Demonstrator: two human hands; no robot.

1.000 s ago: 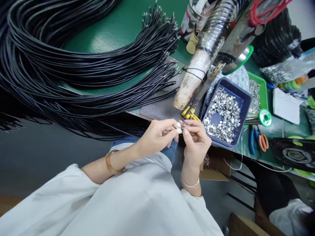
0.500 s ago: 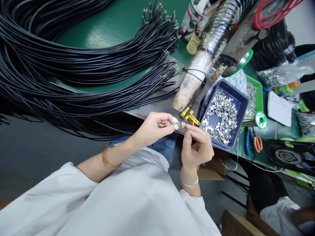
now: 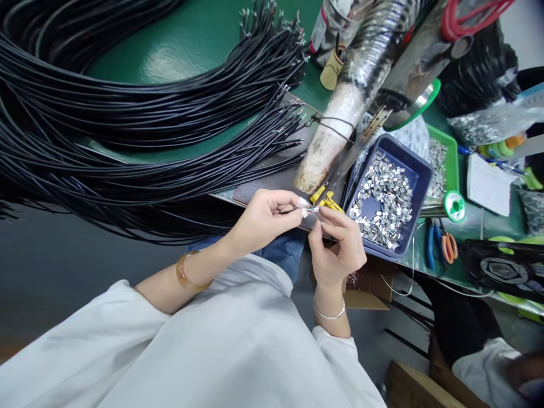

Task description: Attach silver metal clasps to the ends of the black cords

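My left hand (image 3: 267, 220) pinches a black cable (image 3: 287, 212) close to its stripped end, where thin coloured wires show. Just right of it, my right hand (image 3: 339, 243) has its thumb and forefinger at those wire ends; a small shiny piece seems to be there, too small to make out. Behind the fingers lies a yellow-handled tool (image 3: 331, 202). A dark blue bin (image 3: 419, 170) of small metal clips (image 3: 385, 198) stands right of my right hand. A large bundle of black cables (image 3: 170, 107) spreads over the table at the left.
A plastic-wrapped duct (image 3: 325, 139) slants over the green table (image 3: 187, 54). Farther right are a green bin (image 3: 451, 164), a solder spool (image 3: 454, 206), pliers (image 3: 432, 243), a notepad (image 3: 488, 184) and a black fan (image 3: 504, 269). A person's white sleeve (image 3: 484, 368) shows at the lower right.
My right hand has shifted slightly left and its thumb has moved up toward the forefinger. More of the black cable now shows in my left hand. The view has shifted slightly.
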